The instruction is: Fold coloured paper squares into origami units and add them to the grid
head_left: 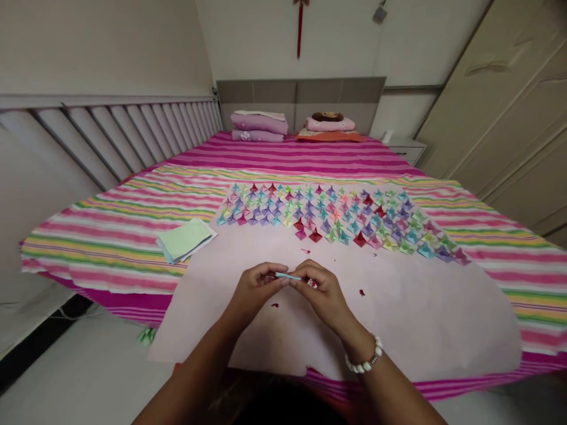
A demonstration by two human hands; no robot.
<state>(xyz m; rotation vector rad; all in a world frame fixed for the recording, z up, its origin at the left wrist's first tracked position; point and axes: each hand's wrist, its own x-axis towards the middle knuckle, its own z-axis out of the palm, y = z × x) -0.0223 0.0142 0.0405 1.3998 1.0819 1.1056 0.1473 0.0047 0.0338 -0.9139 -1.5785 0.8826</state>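
Between my two hands is a small light-blue folded paper (pixel 287 275), seen nearly edge-on. My left hand (pixel 261 283) pinches its left end with thumb and fingers. At the other end, my right hand (pixel 321 289) closes its thumb and fingertips on the same paper. A white bead bracelet (pixel 365 361) circles my right wrist. Both hands are over a large pale pink sheet (pixel 420 313) spread on the bed. Beyond them, rows of small folded paper pieces (pixel 325 224) in many colours stand on the sheet's far half.
A stack of square papers (pixel 186 239), light green on top, lies to the left, partly on the sheet. Dark red scraps (pixel 362 293) are scattered around my hands. The striped bed (pixel 119 236) has folded bedding (pixel 260 125) at its head. Green paper (pixel 146 336) is on the floor at left.
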